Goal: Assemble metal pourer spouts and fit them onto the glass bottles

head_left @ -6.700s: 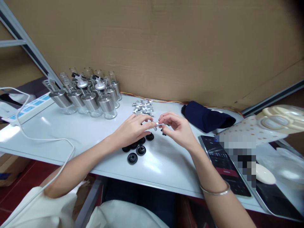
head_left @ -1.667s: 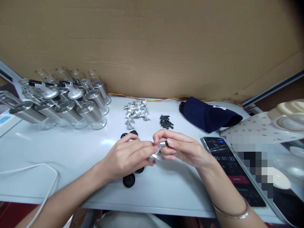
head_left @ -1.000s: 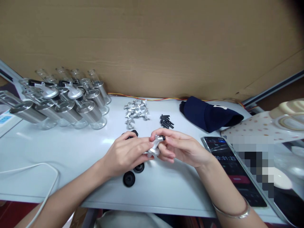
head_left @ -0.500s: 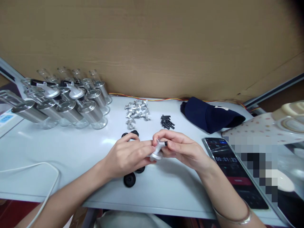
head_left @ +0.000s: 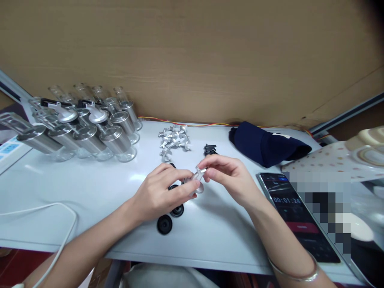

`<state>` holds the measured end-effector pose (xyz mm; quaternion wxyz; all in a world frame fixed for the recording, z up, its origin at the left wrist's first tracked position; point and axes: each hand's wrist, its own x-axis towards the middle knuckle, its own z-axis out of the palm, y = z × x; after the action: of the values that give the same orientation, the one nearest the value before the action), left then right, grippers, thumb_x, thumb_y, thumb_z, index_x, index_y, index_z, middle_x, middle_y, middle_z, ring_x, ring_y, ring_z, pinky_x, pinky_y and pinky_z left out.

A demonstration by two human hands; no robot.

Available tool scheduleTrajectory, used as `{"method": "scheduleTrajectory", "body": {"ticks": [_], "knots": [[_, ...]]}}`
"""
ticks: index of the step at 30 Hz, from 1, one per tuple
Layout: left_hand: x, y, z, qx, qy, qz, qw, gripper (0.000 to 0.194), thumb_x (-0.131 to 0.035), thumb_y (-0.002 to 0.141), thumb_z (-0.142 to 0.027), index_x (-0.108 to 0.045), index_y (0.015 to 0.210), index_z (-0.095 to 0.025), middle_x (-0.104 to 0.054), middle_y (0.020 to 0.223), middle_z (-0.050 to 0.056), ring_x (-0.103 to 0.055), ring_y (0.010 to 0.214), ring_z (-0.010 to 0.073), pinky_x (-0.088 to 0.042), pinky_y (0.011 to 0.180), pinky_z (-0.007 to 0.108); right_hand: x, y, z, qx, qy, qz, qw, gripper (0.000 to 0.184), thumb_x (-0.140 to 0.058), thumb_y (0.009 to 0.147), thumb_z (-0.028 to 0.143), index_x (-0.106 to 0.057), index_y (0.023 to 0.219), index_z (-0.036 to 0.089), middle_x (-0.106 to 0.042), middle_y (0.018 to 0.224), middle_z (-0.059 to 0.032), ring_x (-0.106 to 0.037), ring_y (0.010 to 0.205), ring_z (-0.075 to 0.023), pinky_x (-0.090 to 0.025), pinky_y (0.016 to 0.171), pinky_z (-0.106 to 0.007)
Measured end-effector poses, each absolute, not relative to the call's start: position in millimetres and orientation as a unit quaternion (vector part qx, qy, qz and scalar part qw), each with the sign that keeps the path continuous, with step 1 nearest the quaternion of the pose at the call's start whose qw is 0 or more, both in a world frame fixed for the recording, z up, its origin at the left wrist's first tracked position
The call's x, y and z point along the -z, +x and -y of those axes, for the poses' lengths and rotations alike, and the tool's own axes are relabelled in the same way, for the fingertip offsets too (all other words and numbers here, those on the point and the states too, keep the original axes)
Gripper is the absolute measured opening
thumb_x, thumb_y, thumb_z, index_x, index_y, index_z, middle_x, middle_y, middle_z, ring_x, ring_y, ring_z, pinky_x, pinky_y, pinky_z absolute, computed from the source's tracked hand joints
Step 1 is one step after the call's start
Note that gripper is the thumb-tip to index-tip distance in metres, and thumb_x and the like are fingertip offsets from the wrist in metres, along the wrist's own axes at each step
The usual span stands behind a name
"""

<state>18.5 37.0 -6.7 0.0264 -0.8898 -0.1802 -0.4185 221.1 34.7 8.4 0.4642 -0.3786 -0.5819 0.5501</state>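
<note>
The left hand (head_left: 162,194) is clamped on a silver spout piece (head_left: 196,177), held above the middle of the bench (head_left: 105,204), between the far and near edges. The fingertips of the right hand (head_left: 229,174) meet the narrow end of that piece; whether they pinch it, I cannot tell. The 2 hands are close together.

Round black caps (head_left: 165,225) lie beside and partly behind the left hand, the nearest 1 towards the near edge. Towards the far edge sit a pile of silver pieces (head_left: 175,138) and, to its right, a small heap of black pins (head_left: 210,149). Glass and metal bottles (head_left: 115,140) crowd the far left corner, 2 topped with silver spouts. A navy cloth item (head_left: 264,144) lies at the far right, with a phone (head_left: 300,216) nearer the right end.
</note>
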Motion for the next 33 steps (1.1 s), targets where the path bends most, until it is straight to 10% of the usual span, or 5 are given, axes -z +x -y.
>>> {"method": "scheduleTrajectory", "body": {"ticks": [14,33], "knots": [[9,20,-35,0.465,-0.843,0.191,-0.193,0.034,-0.068,0.085,-0.025,-0.051,0.114,-0.018,-0.068,0.100,0.009,-0.067,0.099,0.0191,-0.057,0.084,0.032,-11,222,-33,-0.536,-0.374,0.607,0.452,0.019,-0.066,0.085,0.040,-0.073,0.087,0.022,-0.069,0.080,-0.0018,-0.061,0.072,-0.0142,-0.051,0.069,-0.027],[9,19,-33,0.417,-0.884,0.199,-0.074,0.018,-0.056,0.092,-0.026,-0.059,0.109,-0.019,-0.057,0.094,0.005,-0.062,0.086,0.0133,-0.055,0.077,0.024,-7,212,-30,-0.473,-0.422,0.660,0.404,0.018,-0.061,0.086,0.032,-0.062,0.075,0.018,-0.064,0.071,0.0000,-0.057,0.068,-0.0138,-0.044,0.063,-0.026]]}}
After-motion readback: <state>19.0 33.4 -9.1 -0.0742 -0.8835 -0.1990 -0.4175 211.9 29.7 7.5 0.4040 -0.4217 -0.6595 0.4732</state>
